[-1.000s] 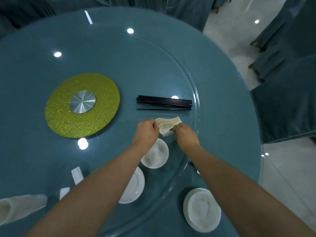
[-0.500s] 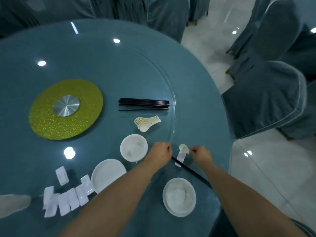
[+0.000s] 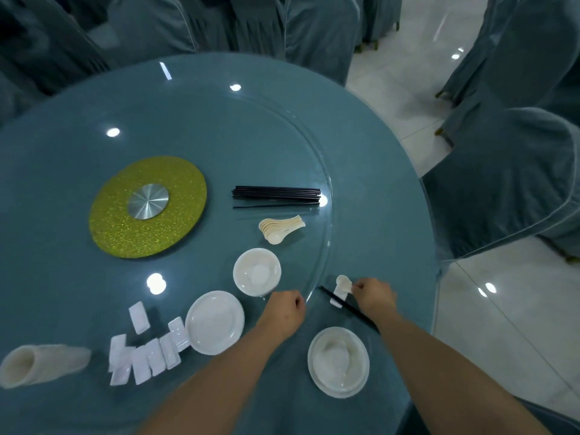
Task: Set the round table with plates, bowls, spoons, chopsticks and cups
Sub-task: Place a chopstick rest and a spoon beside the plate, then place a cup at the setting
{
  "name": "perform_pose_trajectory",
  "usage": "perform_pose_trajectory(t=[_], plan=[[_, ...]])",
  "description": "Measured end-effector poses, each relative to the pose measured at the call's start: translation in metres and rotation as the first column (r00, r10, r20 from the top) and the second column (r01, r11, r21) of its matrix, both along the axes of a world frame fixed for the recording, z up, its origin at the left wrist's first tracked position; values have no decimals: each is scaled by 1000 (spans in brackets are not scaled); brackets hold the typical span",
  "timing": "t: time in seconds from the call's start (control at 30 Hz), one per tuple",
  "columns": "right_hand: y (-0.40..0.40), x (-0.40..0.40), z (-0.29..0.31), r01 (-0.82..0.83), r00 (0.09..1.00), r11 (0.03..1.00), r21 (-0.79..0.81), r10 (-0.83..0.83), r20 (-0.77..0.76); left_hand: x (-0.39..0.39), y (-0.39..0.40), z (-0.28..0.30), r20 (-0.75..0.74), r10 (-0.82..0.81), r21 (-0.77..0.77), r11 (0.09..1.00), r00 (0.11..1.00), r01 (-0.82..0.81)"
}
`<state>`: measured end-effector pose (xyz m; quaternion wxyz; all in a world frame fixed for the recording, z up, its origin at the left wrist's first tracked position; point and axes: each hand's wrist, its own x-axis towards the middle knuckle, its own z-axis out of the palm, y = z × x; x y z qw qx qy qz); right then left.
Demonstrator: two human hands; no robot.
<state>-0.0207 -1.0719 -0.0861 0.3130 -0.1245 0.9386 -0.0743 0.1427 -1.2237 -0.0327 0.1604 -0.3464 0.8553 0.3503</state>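
Observation:
My right hand (image 3: 373, 295) pinches the handle of a white spoon (image 3: 343, 281) that lies on a small white rest (image 3: 338, 298) near the table's right edge. A pair of black chopsticks (image 3: 348, 308) lies across the same rest. My left hand (image 3: 287, 309) is curled at the rim of the glass turntable (image 3: 326, 233), with nothing visible in it. A plate with a bowl on it (image 3: 338, 361) sits just below the rest. On the turntable lie a spoon stack (image 3: 282, 229), a chopstick bundle (image 3: 276, 196), a bowl stack (image 3: 256, 271) and a plate stack (image 3: 215, 321).
Several white rests (image 3: 147, 353) lie loose at the lower left, beside a stack of cups on its side (image 3: 40, 364). A green glitter disc with a metal hub (image 3: 147, 211) marks the table's middle. Covered chairs (image 3: 508, 183) stand to the right and behind.
Both hands left the spoon stack and came back to the near table edge. My right hand brought one spoon onto the rest beside the chopsticks.

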Motion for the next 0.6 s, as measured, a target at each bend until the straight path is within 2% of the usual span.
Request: perform_pose_trajectory(t=[0.17, 0.3, 0.6], plan=[[0, 6, 13, 26, 987, 999, 29, -21, -159, 17, -3, 9, -42, 73, 15, 997, 996, -72], [-12, 26, 22, -54, 970, 999, 6, 54, -236, 48, -10, 17, -71, 150, -16, 988, 986, -152], [-59, 126, 54, -231, 944, 962, -149, 184, -275, 165, -38, 18, -55, 366, 23, 931, 929, -365]])
